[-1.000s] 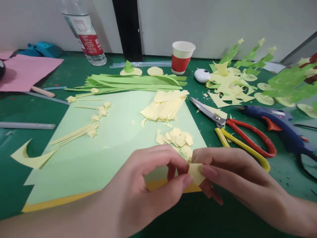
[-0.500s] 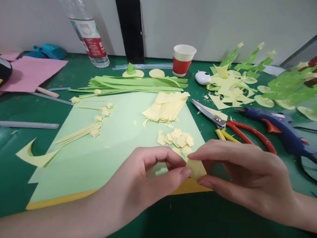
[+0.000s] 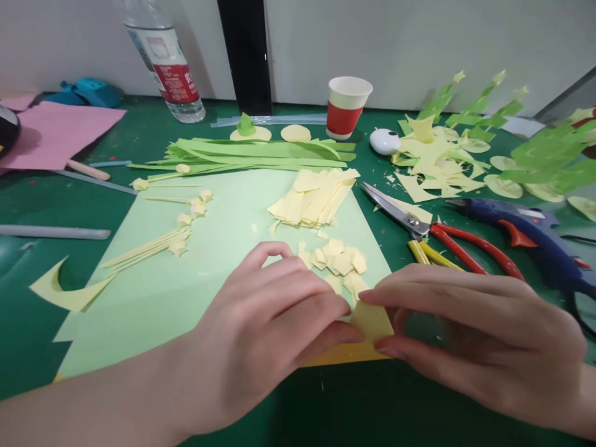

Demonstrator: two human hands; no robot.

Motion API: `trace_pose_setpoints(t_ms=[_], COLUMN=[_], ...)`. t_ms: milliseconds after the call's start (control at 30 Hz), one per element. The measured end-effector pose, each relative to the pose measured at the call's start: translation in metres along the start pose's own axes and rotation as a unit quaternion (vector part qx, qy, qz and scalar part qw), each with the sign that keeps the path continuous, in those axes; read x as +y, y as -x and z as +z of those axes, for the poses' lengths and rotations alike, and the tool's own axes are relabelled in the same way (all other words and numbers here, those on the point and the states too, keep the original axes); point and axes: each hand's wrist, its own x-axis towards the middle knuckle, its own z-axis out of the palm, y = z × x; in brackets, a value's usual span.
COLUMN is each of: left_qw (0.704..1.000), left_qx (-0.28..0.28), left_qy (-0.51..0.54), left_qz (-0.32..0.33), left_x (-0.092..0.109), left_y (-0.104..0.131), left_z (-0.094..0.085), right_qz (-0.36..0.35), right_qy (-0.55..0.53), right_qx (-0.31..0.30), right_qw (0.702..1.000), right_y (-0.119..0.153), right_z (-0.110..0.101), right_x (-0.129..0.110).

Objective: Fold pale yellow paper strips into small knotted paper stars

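A small folded piece of pale yellow paper (image 3: 372, 321), roughly pentagon-shaped, is held above the front edge of the green sheets. My right hand (image 3: 475, 329) pinches it by the top and bottom corners between finger and thumb. At its left edge, the curled fingers and thumb of my left hand (image 3: 274, 316) close on it, though the exact contact is partly hidden. Just behind lies a small pile of folded yellow paper pieces (image 3: 342, 261). Beyond these is a stack of yellow paper strips (image 3: 314, 197). All rest on the light green sheet (image 3: 228, 248).
Scissors (image 3: 412, 223) and a blue glue gun (image 3: 512, 223) lie at the right. Green strips (image 3: 251, 154), a paper cup (image 3: 345, 112) and a water bottle (image 3: 174, 81) are at the back. Small yellow stars (image 3: 198, 210) sit on the left, and green paper plants (image 3: 554, 161) at far right.
My left hand has rolled over, its back now turned up and its fingers curled in. The folded paper has shifted slightly to the right with my right hand.
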Motion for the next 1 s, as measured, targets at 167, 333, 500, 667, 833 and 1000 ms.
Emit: trace_pose_setpoints(t_ms=[167, 333, 500, 667, 833, 1000], left_qw=[0.999, 0.996, 0.995, 0.997, 0.997, 0.993], left_qx=[-0.027, -0.044, -0.067, -0.059, -0.057, -0.088], left_qy=[-0.04, -0.072, -0.067, -0.052, -0.046, -0.064], left_qz=[0.018, 0.03, 0.017, 0.021, 0.039, 0.048], left_x=[-0.0004, -0.0006, 0.0018, 0.0039, 0.0028, 0.0014], left_y=[0.001, 0.0034, 0.0053, 0.0034, 0.0039, 0.0068], left_z=[-0.0011, -0.0008, -0.0011, -0.0043, -0.0058, -0.0069], right_qz=[0.003, -0.007, -0.021, -0.032, -0.035, -0.046], right_qy=[0.03, 0.05, 0.108, 0.125, 0.101, 0.107], right_qx=[0.003, -0.012, -0.008, -0.009, -0.032, -0.049], right_qw=[1.0, 0.999, 0.994, 0.992, 0.994, 0.992], right_y=[0.002, 0.0028, 0.0073, 0.0089, 0.0072, 0.0074], right_z=[0.001, 0.0002, 0.0012, 0.0024, 0.0025, 0.0002], right_x=[0.0012, 0.0017, 0.004, 0.0059, 0.0053, 0.0042])
